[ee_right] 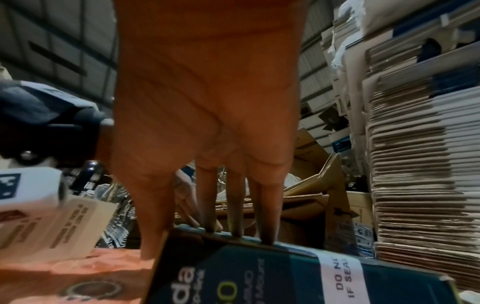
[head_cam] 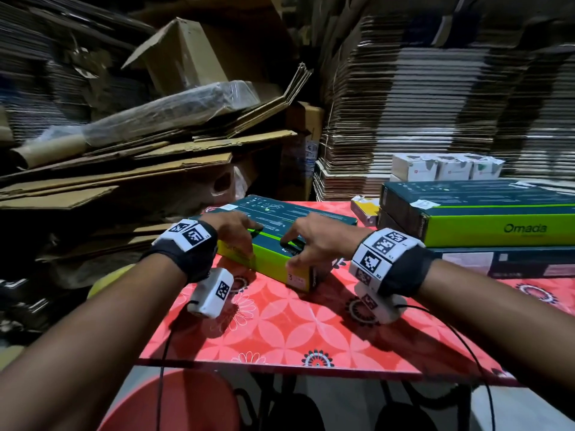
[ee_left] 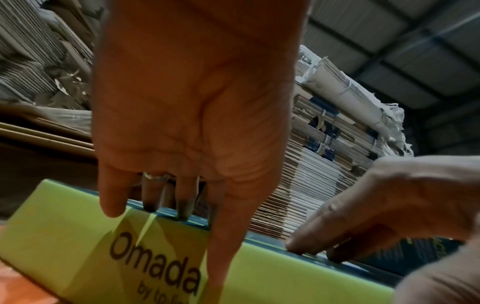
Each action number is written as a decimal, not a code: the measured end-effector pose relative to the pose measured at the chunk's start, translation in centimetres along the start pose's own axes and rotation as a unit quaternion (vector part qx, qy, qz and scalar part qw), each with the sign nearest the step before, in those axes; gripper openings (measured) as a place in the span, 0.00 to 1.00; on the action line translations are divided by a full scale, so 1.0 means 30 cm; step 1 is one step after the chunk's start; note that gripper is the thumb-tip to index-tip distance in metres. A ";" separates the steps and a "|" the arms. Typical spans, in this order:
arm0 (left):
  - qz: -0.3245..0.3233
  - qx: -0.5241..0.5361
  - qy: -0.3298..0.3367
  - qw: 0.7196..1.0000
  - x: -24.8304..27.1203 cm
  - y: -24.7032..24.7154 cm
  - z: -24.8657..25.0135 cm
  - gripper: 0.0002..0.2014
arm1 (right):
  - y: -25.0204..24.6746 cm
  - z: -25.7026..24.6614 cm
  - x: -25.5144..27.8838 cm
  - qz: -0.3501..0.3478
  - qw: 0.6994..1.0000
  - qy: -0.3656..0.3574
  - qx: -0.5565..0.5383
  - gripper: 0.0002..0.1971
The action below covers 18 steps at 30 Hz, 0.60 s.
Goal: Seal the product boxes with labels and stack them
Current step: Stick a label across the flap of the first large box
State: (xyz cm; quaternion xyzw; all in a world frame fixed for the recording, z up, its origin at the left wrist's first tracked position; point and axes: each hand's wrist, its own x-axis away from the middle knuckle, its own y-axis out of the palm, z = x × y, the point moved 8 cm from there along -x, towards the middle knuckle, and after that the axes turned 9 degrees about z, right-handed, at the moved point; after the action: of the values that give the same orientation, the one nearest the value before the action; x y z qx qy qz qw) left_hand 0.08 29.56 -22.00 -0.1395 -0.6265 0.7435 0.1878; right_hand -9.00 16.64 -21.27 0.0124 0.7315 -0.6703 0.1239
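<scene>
Green-and-teal product box (head_cam: 273,234): on red worktop (head_cam: 280,331), left of stacked boxes (head_cam: 479,219). Left hand (head_cam: 231,227) and right hand (head_cam: 320,241) each clasp it, fingers over top edge, thumbs apparently down its side. Seal label (ee_right: 342,275) on end.

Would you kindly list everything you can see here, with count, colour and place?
Omada box: one, teal top, lime side, on the table under both hands; white seal label on its end.
Stacked product boxes: at least two, teal and lime, table right.
Small white boxes: three or so, behind that stack.
Table: one, red floral cover.
Flattened cardboard: many sheets, brown, piled behind.
Red stool: one, below the table edge.
Left hand: fingers on top, thumb on the lime side.
Right hand: grip at the box's near end.
</scene>
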 end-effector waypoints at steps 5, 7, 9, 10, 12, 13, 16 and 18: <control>0.004 -0.033 0.016 0.999 0.007 -0.004 0.041 0.35 | -0.010 0.079 -0.042 -0.021 0.999 0.032 0.011 0.29; 0.001 -0.051 0.023 0.998 0.013 -0.004 0.058 0.32 | -0.015 0.111 -0.055 -0.023 0.999 0.030 0.019 0.28; 0.003 -0.069 0.027 0.997 0.010 -0.002 0.069 0.30 | -0.016 0.142 -0.074 -0.017 0.999 0.031 0.014 0.29; 0.005 -0.077 0.025 0.997 0.006 0.004 0.070 0.30 | -0.013 0.158 -0.084 -0.013 0.999 0.038 0.007 0.29; 0.012 -0.082 0.016 0.996 -0.005 0.019 0.066 0.32 | -0.006 0.179 -0.104 -0.011 0.999 0.043 0.000 0.31; 0.015 -0.076 0.012 0.997 -0.011 0.028 0.061 0.34 | 0.000 0.187 -0.115 -0.011 0.999 0.043 -0.002 0.31; 0.021 -0.062 0.009 0.998 -0.027 0.038 0.046 0.39 | 0.010 0.205 -0.140 -0.010 0.999 0.050 -0.015 0.32; 0.019 -0.056 0.007 0.998 -0.029 0.039 0.040 0.39 | 0.013 0.217 -0.156 -0.006 0.998 0.058 -0.023 0.32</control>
State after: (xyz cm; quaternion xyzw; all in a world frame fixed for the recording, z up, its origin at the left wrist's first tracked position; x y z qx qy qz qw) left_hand 0.22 27.95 -22.96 -0.1670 -0.6630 0.7099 0.1694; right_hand -3.33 10.97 -21.17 0.0440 0.7524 -0.6526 0.0779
